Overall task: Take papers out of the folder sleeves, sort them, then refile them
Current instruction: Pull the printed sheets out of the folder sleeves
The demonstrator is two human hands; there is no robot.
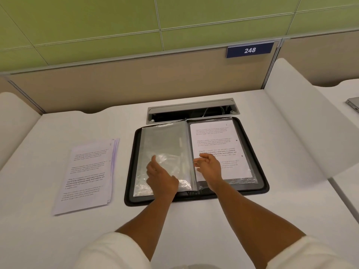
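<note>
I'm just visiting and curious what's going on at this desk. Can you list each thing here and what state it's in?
Folder: open flat on the desk.
Left sleeve: empty, clear.
Right sleeve: holds a printed page.
Paper stack: loose on the desk, left of the folder, face up.
Left hand: resting on the left sleeve.
Right hand: over the right page, fingers loosely curled.
Cable hatch: open.

Office or study cubicle, white bench (194,220) with beige partition panels (136,82), numbered sign "248" (250,50), cable tray (192,111), neighbouring laptop (352,104)
</note>
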